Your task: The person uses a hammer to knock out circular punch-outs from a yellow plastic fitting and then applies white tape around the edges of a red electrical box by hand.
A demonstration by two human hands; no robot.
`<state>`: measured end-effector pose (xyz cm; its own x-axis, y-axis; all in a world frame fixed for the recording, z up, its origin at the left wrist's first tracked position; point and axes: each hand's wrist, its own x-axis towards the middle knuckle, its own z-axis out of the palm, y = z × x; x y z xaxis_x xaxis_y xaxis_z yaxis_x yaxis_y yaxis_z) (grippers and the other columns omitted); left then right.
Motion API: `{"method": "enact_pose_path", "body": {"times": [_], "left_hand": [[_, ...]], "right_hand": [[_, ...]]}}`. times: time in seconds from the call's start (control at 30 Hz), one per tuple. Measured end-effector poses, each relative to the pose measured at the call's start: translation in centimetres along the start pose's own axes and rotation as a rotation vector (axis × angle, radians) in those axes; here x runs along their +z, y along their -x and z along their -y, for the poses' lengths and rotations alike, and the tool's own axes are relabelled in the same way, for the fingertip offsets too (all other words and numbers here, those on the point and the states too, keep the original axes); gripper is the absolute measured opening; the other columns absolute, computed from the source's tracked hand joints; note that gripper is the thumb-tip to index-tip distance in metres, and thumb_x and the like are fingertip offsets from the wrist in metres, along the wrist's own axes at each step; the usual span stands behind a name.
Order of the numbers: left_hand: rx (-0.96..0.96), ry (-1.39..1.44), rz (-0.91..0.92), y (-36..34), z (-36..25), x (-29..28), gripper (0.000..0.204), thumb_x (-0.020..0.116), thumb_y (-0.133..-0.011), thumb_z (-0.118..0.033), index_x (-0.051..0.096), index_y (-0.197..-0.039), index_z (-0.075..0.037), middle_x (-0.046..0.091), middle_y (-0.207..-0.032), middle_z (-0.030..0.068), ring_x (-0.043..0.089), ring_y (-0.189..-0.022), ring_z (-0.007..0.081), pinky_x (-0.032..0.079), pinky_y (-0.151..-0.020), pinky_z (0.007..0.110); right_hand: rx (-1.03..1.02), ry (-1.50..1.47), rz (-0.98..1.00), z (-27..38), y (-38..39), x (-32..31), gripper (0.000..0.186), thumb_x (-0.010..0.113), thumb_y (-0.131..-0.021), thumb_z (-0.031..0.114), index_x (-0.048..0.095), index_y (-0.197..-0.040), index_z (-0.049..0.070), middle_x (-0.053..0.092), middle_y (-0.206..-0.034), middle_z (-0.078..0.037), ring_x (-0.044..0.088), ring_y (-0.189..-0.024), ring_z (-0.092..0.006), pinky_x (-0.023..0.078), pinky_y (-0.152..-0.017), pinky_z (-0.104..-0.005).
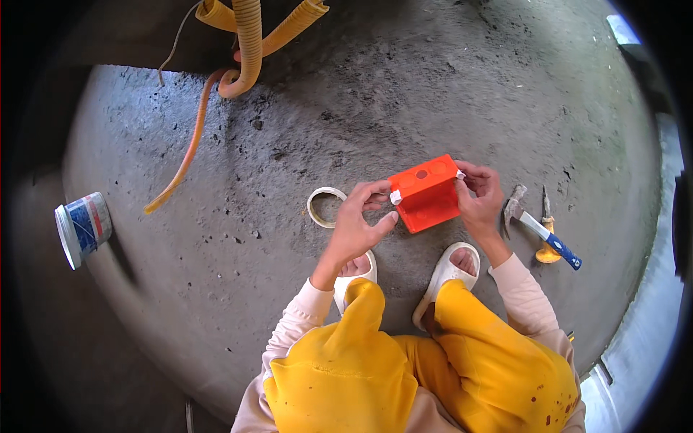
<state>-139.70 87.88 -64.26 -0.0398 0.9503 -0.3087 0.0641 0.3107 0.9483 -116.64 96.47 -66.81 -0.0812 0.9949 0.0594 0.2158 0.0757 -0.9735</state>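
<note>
Here I hold an orange plastic box (426, 193) between both hands, above the concrete floor (447, 86) and just in front of my white slippers (447, 270). My left hand (357, 224) pinches the box's left edge, thumb and fingers closed on a small white piece at its corner. My right hand (482, 198) grips the right edge, fingers curled against it. A roll of pale tape (325, 206) lies on the floor just beside my left hand. A hammer (538, 227) rests to the right, near a yellow-handled tool (548, 238). Orange corrugated conduit (249, 43) coils at the top, and a small tub (83, 227) lies far left.
</note>
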Motion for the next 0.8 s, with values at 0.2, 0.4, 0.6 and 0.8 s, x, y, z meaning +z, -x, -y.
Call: {"method": "enact_pose_path", "body": {"times": [0.2,0.4,0.6,0.8], "left_hand": [[-0.157,0.296,-0.104,-0.6,2.2,1.9,0.04,0.069,-0.088,-0.012,0.058,-0.122,0.006,0.063,-0.11,0.0089,0.065,-0.091,0.0137,0.054,-0.08,0.025],[-0.36,0.529,-0.167,-2.7,3.4,1.4,0.032,0.061,-0.096,-0.024,0.065,-0.109,0.005,0.069,-0.094,0.0075,0.065,-0.079,0.0107,0.055,-0.071,0.023],[-0.658,0.451,-0.059,-4.4,3.0,0.2,0.025,0.063,-0.094,-0.03,0.065,-0.096,-0.005,0.065,-0.082,0.0011,0.064,-0.07,0.0101,0.053,-0.064,0.023],[-0.677,0.607,0.047,-5.1,3.9,0.0,0.018,0.063,-0.094,-0.025,0.065,-0.094,-0.007,0.061,-0.076,-0.0031,0.061,-0.068,0.0095,0.05,-0.062,0.025]], "right_hand": [[0.053,0.131,0.02,-0.6,-0.9,0.3,0.022,0.069,-0.086,0.003,0.058,-0.104,0.001,0.072,-0.095,-0.01,0.07,-0.081,-0.0165,0.057,-0.075,-0.0295],[0.078,0.245,0.062,-1.4,-2.1,0.8,0.024,0.073,-0.085,0.009,0.061,-0.104,0.001,0.071,-0.088,-0.01,0.07,-0.075,-0.0173,0.057,-0.068,-0.0298],[0.054,0.269,0.092,-1.8,-2.5,1.0,0.021,0.073,-0.085,0.011,0.065,-0.102,0.002,0.071,-0.088,-0.01,0.069,-0.072,-0.0171,0.055,-0.065,-0.0297],[-0.097,0.428,0.137,-2.8,-2.8,0.9,0.021,0.072,-0.083,0.01,0.067,-0.102,0.003,0.068,-0.086,-0.011,0.066,-0.071,-0.0199,0.052,-0.065,-0.0309]]}}
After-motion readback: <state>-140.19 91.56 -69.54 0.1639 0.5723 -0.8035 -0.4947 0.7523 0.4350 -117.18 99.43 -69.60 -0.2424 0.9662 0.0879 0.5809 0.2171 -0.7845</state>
